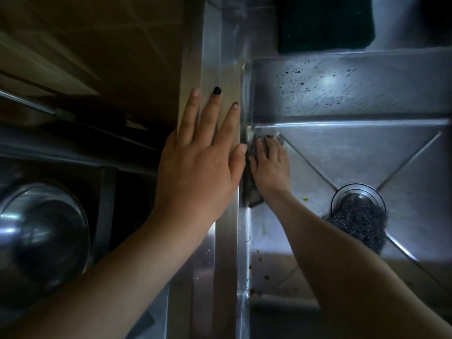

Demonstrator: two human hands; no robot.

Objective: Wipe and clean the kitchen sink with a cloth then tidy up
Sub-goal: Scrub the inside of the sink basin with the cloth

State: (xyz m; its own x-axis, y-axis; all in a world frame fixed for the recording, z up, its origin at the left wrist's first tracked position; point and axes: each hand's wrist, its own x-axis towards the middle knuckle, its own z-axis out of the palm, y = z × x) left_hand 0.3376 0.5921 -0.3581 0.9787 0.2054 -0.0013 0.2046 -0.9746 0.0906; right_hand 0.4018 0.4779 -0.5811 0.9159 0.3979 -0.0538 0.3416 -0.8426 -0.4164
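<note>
One cloth (253,197), one steel sink (342,148).
Right hand (270,168) fingers flat on cloth; left hand (195,167) fingers spread on rim (226,241).

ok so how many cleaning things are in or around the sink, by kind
grey crumpled cloth, under the right hand in a corner of the steel sink: 1
dark wire-wool scrubber by the round drain: 1
dark green rectangular pad on the ledge behind the basin: 1
total: 3
</note>
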